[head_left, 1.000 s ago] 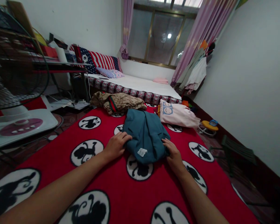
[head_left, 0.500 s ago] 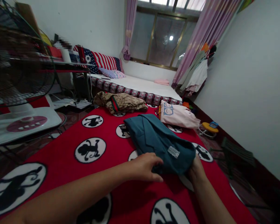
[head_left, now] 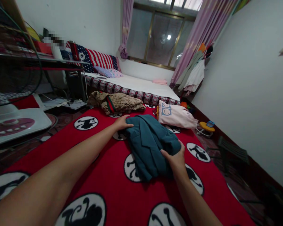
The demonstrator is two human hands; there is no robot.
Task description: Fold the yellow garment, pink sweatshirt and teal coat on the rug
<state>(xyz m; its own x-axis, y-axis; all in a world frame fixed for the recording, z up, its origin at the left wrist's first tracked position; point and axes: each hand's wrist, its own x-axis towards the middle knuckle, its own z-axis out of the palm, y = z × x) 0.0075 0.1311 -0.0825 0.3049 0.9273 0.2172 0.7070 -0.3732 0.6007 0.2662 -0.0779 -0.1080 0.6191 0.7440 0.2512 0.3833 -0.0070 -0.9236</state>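
A folded teal blazer (head_left: 148, 144) with a visible lapel lies on the red blanket (head_left: 118, 194), which has white circles with dark figures. My left hand (head_left: 122, 122) pinches the blazer's far left corner between thumb and fingers. At the blazer's right side, my right hand (head_left: 177, 157) grips the bunched cloth, its thumb on top and its fingers partly hidden behind the fold. The underside of the blazer is hidden.
Beyond the blazer lie a brown patterned garment (head_left: 122, 102) and a folded pale pink garment (head_left: 176, 115). A fan (head_left: 14, 122) stands at the left. A bed (head_left: 141, 85) is at the back; a yellow stool (head_left: 207, 126) and a dark folding stool (head_left: 233, 150) are at the right.
My left hand has moved from the blazer's near edge to its far left corner. My right hand has shifted left and away from me, and the blazer's right part with the white label is folded out of sight.
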